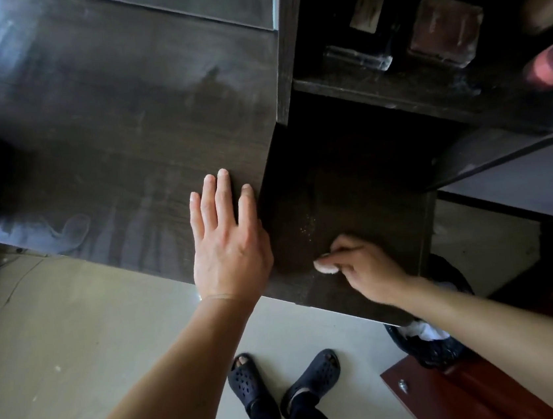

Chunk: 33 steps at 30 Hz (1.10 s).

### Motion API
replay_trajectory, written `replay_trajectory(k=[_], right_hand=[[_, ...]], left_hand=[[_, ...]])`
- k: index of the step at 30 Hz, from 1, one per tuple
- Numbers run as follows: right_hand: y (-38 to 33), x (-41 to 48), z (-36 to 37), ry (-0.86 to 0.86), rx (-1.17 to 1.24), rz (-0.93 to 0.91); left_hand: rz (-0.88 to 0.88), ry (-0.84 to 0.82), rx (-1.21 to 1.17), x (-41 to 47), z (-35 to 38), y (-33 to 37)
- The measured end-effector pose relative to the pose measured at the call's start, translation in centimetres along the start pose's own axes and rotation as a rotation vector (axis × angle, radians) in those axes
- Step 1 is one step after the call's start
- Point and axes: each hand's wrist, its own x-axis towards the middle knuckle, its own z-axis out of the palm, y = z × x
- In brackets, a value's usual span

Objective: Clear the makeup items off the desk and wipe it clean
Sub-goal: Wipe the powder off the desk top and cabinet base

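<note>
The dark wooden desk point(114, 131) fills the upper left, its top streaked with damp wipe marks. My left hand point(229, 242) lies flat on it near the front edge, fingers straight. To the right is a lower, darker section of the desk point(351, 180) with a few pale specks. There my right hand point(360, 265) has its fingers curled round a small white wad point(326, 266) that it presses on the surface. On the shelf point(392, 89) behind stand two glass bottles point(444, 30) and a pink tube point(551, 66).
A black bin point(431, 343) lined with a bag and holding white paper stands on the floor under my right forearm. A reddish wooden panel point(461, 395) is at the lower right. My feet in dark clogs point(284, 380) stand on the pale tiled floor.
</note>
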Motion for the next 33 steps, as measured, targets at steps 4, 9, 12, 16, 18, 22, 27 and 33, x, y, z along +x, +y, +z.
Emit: replay_trajectory(k=[4,9,12,16,18,22,27,33], right_hand=[[3.3,6.3,-5.4,0.381,-0.020,0.329],[0.7,3.8,-1.0,0.399,-0.012,0.396],[-2.7,-2.9,3.8,0.049,-0.070,0.160],[-2.4,-3.7,2.7,-0.039,0.103,0.151],[-0.7,0.2,0.5,0.241,0.120,0.236],[3.0,9.7,-6.7,0.677,0.195,0.578],[7.0,16.6,-9.3,0.666,0.312,0.932],[0.5,10.3,-3.5,0.267,0.009,0.266]], left_hand=[[0.002,0.020,0.006,0.1,0.1,-0.1],[0.006,0.011,0.001,-0.1,0.1,-0.1],[-0.002,0.014,-0.002,0.0,0.0,-0.1],[0.010,0.025,-0.009,0.0,0.1,-0.1],[0.007,0.020,-0.010,0.1,0.1,-0.1],[0.006,0.024,-0.010,0.0,0.1,-0.1],[0.012,0.045,-0.005,-0.1,0.3,-0.1],[0.002,0.030,-0.015,-0.1,0.2,-0.2]])
